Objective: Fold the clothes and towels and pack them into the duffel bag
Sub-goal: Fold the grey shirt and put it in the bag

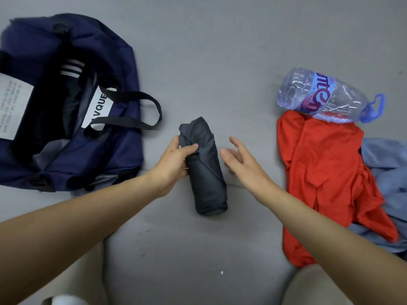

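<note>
We look straight down on a smooth, matte grey floor (220,62) that fills the whole background, evenly lit, with a few faint dark scuffs in the lower middle of the frame and a small white speck (221,272) near the bottom centre. In the centre lies a dark grey garment rolled into a tight cylinder (207,177), its long axis running from upper left to lower right. The left hand (174,166) grips the upper part of this roll, thumb across the top of the fabric and fingers curled round its left side. The right hand (242,159) hovers just right of the roll with its fingers straight and slightly spread; we cannot tell whether the fingertips touch the cloth. In the upper left sits a navy blue fabric duffel bag (114,62), its top gaping open onto a dark interior where we make out white stripes on something dark. Its two black webbing handles (152,102) flop toward the roll, and a large white printed label (15,106) shows at the left edge. On the right of the frame a crumpled red-orange garment (326,168) is spread on the floor, partly overlapping a rumpled light blue cloth (387,164) at the right edge. A large, crinkled clear plastic water bottle (330,95) with a blue carry handle and a blue and purple label lies on its side in the upper right, its lower side resting on the top edge of the red-orange garment. Pale beige rounded shapes sit in both bottom corners; we cannot tell what they are.
</note>
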Motion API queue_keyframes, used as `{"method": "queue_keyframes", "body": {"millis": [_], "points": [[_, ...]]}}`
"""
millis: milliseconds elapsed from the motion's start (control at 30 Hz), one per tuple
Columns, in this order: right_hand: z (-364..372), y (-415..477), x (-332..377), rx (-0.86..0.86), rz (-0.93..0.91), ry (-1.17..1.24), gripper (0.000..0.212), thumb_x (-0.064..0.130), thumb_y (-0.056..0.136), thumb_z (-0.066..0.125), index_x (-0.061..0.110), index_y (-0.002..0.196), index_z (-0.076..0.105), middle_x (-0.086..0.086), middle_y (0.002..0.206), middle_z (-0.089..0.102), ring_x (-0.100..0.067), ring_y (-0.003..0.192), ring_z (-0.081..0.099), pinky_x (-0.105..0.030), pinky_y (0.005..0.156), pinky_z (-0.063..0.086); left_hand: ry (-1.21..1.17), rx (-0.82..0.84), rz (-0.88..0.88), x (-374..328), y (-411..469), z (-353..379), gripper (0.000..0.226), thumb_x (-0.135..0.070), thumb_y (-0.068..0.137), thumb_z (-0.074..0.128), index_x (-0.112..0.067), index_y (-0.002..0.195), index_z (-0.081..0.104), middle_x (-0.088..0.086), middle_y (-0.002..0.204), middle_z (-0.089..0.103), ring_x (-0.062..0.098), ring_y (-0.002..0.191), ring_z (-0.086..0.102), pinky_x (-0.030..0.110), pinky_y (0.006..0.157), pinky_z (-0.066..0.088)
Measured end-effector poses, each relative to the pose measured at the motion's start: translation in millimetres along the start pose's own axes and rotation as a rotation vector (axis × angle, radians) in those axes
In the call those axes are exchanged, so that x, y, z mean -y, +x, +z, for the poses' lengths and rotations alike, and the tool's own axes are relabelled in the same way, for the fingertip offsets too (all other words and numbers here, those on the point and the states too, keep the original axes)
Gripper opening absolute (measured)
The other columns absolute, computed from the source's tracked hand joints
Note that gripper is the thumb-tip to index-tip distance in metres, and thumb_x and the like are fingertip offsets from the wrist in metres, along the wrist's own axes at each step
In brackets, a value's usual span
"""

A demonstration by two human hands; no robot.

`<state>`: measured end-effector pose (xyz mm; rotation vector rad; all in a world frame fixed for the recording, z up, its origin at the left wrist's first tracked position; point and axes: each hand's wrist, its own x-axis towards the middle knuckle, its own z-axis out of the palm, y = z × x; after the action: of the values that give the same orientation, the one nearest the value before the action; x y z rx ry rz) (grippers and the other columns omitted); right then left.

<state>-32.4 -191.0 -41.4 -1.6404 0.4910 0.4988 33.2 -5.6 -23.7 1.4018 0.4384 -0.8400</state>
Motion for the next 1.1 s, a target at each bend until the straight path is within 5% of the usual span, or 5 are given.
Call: {"method": "queue_keyframes", "body": {"millis": [233,467,833,933,1100], "points": [[22,-1,44,0.203,-0.011,0.139,0.046,0.025,0.096,0.066,0.031,0.139,0.052,-0.005,0.115,0.073,-0.022,0.106,0.071,-0.044,0.097,0.054,0.02,0.082,0.024,-25,-27,-20,0.033,-0.016,0.1,0.056,-0.021,0.133,0.053,0.003,0.12,0.072,0.025,0.109,0.07,0.052,0.101,0.052],[71,-11,146,0.324,-0.248,-0.033,0.087,0.014,0.09,0.072,0.059,0.148,0.024,0.013,0.126,0.061,-0.019,0.096,0.073,-0.034,0.084,0.059,-0.053,0.03,0.09,-88,-67,-90,0.029,-0.017,0.1,0.059,-0.02,0.128,0.057,0.004,0.122,0.071,0.025,0.112,0.069,0.051,0.095,0.056],[223,73,217,0.318,-0.412,-0.149,0.058,0.009,0.096,0.063,0.057,0.129,0.057,0.012,0.124,0.067,-0.026,0.099,0.07,-0.038,0.093,0.057,-0.133,-0.249,0.217,-139,-51,-237,0.031,-0.03,0.098,0.064,-0.019,0.126,0.057,0.004,0.117,0.073,0.021,0.103,0.072,0.041,0.087,0.06],[252,100,208,0.26,-0.349,-0.05,0.049,0.007,0.095,0.063,0.05,0.119,0.067,0.015,0.117,0.069,-0.004,0.107,0.066,-0.032,0.094,0.055,-0.029,-0.365,0.269,-139,-31,-261,0.041,-0.041,0.098,0.06,-0.026,0.136,0.054,-0.003,0.127,0.067,0.017,0.114,0.066,0.043,0.1,0.054],[278,146,196,0.069,-0.233,0.131,0.048,0.014,0.091,0.064,0.053,0.12,0.066,0.014,0.128,0.066,-0.019,0.116,0.065,-0.052,0.099,0.053,0.277,-0.509,0.238,-110,-14,-276,0.039,-0.028,0.107,0.036,-0.021,0.144,0.045,-0.014,0.113,0.061,-0.002,0.103,0.056,0.004,0.089,0.039]]}}
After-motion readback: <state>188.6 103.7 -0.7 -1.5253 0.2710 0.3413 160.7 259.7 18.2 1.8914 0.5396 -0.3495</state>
